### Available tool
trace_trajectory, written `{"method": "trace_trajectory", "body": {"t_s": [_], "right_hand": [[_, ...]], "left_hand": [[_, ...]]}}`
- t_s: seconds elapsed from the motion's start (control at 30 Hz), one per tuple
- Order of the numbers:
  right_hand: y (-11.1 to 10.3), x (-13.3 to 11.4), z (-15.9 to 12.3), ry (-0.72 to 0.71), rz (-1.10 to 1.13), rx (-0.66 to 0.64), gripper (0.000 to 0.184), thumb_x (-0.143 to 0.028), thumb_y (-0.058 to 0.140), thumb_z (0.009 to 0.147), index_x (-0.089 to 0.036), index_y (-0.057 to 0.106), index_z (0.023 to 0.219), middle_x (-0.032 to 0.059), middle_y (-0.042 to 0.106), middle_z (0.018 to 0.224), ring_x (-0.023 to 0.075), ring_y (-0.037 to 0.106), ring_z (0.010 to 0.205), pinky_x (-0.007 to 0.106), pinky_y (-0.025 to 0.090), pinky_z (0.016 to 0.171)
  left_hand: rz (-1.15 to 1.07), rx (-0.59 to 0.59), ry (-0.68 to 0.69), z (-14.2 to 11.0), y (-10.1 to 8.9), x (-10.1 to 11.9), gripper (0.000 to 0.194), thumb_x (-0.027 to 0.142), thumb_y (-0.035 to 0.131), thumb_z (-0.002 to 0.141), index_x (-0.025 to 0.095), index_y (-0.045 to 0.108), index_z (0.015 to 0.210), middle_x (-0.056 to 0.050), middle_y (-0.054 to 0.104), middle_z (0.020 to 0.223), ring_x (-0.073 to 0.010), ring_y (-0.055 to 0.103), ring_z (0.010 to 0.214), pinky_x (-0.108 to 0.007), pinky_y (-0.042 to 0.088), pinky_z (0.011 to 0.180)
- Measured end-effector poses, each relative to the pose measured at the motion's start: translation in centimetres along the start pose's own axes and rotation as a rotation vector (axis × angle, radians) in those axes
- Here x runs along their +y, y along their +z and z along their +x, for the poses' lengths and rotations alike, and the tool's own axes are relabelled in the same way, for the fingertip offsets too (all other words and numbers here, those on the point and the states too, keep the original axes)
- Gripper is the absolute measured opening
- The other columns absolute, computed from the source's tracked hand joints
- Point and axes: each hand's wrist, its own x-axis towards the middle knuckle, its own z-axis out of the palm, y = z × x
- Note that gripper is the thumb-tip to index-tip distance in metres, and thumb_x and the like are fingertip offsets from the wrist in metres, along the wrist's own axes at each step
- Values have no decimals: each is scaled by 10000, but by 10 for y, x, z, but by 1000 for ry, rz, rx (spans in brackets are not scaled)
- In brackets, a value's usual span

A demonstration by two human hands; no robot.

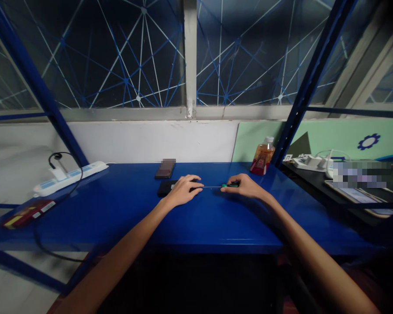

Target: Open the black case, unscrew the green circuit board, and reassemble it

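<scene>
My left hand (183, 189) lies with curled fingers on a flat black device (165, 188) on the blue table (196, 218), holding it down. My right hand (244, 185) is closed round the green handle of a thin screwdriver (229, 186). Its metal shaft runs left toward my left fingertips and the device. Just behind the black device lies a dark phone (165, 168), apart from both hands.
A bottle of orange liquid (263, 156) stands at the back right. A white power strip (70, 176) with a black cable sits at the left, a red box (28, 213) near the left edge. A neighbouring black desk (347, 192) holds a charger and tablets.
</scene>
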Motion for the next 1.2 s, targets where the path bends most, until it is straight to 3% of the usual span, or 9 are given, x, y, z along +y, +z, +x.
{"method": "trace_trajectory", "body": {"t_s": [0.13, 0.3, 0.43, 0.53, 0.67, 0.87, 1.03, 1.2], "right_hand": [[-2, 3, 0, -9, 2, 46, 476, -572, 638, 734, -192, 500, 484, -21, 412, 517, 104, 310, 499, 280, 241, 474], [-6, 5, -1, 11, 24, 35, 503, -589, 620, 741, -196, 446, 479, -40, 321, 493, 95, 250, 484, 276, 199, 465], [-8, 5, -1, 20, 25, 47, 517, -596, 620, 738, -196, 430, 471, -43, 318, 485, 92, 245, 476, 277, 189, 468], [-8, 5, -1, 22, 37, 46, 522, -599, 619, 735, -199, 418, 465, -47, 307, 477, 91, 239, 472, 281, 182, 473], [-9, 5, -1, 16, 50, 35, 514, -604, 620, 728, -200, 442, 464, -44, 309, 474, 93, 235, 471, 282, 184, 468], [-11, 8, -1, 13, 55, 47, 505, -602, 616, 730, -193, 475, 469, -39, 311, 488, 91, 238, 480, 273, 194, 458], [-12, 9, -1, 11, 57, 41, 495, -600, 607, 734, -188, 488, 487, -36, 319, 502, 91, 247, 488, 267, 198, 456], [-12, 9, -2, 21, 67, 29, 482, -580, 613, 744, -185, 491, 497, -40, 304, 503, 91, 239, 491, 272, 187, 462]], "left_hand": [[-8, 0, -35, 0, -3, -2, 426, 368, 604, 867, 299, 550, 1283, -64, 560, 1310, -284, 501, 1187, -482, 367, 997], [-18, -12, -7, -1, -21, -15, 429, 460, 646, 814, 275, 625, 1200, -77, 600, 1275, -280, 536, 1168, -439, 400, 977], [32, -174, 12, -12, -38, -30, 348, 442, 614, 840, 307, 655, 1158, -63, 578, 1311, -292, 527, 1193, -438, 383, 992], [36, -278, 7, -26, -43, -37, 400, 373, 560, 893, 374, 532, 1292, -27, 482, 1412, -283, 439, 1287, -428, 360, 1009], [78, -281, -14, -31, -39, -40, 406, 378, 492, 931, 397, 472, 1336, -14, 435, 1448, -279, 390, 1320, -419, 341, 1015], [182, -263, -154, -2, -30, -39, 517, 546, 585, 811, 332, 564, 1282, -135, 543, 1313, -377, 497, 1154, -501, 376, 932], [201, -263, -173, 9, -21, -31, 752, 710, 546, 730, 285, 506, 1350, -198, 556, 1210, -363, 570, 995, -433, 448, 818], [256, -243, -251, 8, -13, -19, 767, 732, 401, 802, 196, 536, 1333, -250, 554, 1167, -343, 638, 837, -404, 473, 713]]}}
